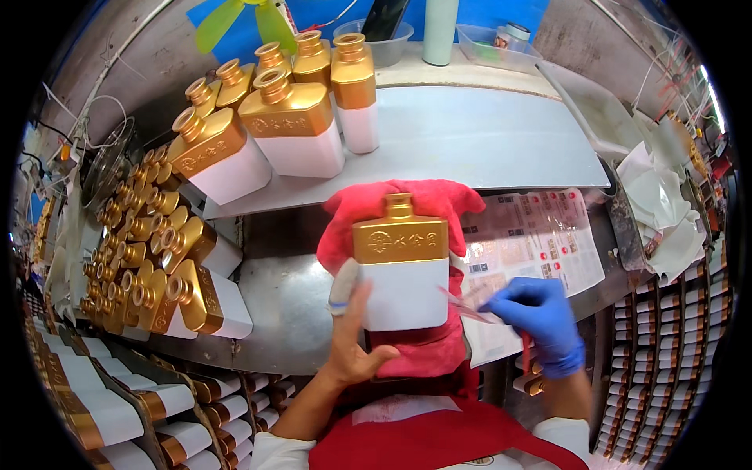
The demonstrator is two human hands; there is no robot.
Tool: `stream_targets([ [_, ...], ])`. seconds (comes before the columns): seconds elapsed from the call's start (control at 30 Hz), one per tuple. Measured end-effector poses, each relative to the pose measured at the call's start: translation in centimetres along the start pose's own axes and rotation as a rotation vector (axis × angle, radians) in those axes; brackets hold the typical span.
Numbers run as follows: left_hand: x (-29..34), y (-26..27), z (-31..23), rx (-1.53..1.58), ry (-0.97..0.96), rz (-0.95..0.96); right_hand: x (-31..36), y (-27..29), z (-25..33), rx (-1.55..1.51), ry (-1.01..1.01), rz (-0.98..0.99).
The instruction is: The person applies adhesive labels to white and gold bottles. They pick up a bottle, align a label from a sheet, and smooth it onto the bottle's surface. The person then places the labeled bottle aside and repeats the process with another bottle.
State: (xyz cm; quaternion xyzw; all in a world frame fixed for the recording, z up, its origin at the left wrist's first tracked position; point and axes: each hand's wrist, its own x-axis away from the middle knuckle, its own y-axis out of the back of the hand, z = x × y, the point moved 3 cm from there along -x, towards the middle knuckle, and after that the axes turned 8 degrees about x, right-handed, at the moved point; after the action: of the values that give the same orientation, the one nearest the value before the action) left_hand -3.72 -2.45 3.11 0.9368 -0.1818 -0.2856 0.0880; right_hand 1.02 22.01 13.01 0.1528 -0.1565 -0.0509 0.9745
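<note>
Head: two hands point(348, 351) point(542, 317), one bottle point(404, 291) between

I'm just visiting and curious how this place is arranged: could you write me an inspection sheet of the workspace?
Surface: metal bench, with a pale grey board toward the back.
Job's things: gold-and-white bottle on a red cloth; printed sheet to the right.
Clutter: grouped bottles on the board, more at left; crumpled white sheets at right.
Hands: left hand at the bottle's left edge, fingers extended; right hand, blue-gloved, apparently pinching a blurred reddish strip.
Cables: white cable, upper left.
Surroundings: green fan blades behind; stacked bottle rows on both sides.
</note>
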Motion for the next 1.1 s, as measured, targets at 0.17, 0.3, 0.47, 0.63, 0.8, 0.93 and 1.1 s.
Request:
stream_targets([
  [0.17, -1.6, -1.4, 0.3, 0.723, 0.262, -0.154, -1.0, -6.7, -3.0, -0.273, -0.146, -0.129],
  [0.3, -2.6, -2.2, 0.3, 0.603, 0.292, -0.194, -0.8, -8.1, -4.0, -0.192, -0.026, -0.273],
  [0.47, -3.1, -1.9, 0.4, 0.621, 0.368, -0.188, -0.9, -8.2, -4.6, -0.064, 0.039, -0.399],
  [0.63, -3.4, -1.6, 1.5, 0.458, 0.358, -0.199, -0.9, -8.3, -4.5, 0.076, 0.084, -0.472],
  [0.8, -3.6, -1.3, 2.1, 0.333, 0.325, -0.233, -0.8, -8.5, -3.8, 0.173, 0.134, -0.498],
  [0.93, -3.9, -1.6, 0.3, 0.452, 0.354, -0.112, -0.9, -7.9, -4.2, 0.255, 0.130, -0.492],
  [1.1, -3.1, -1.6, 0.7, 0.461, 0.399, 0.015, -1.7, -6.6, -5.5, -0.055, 0.019, -0.376],
])
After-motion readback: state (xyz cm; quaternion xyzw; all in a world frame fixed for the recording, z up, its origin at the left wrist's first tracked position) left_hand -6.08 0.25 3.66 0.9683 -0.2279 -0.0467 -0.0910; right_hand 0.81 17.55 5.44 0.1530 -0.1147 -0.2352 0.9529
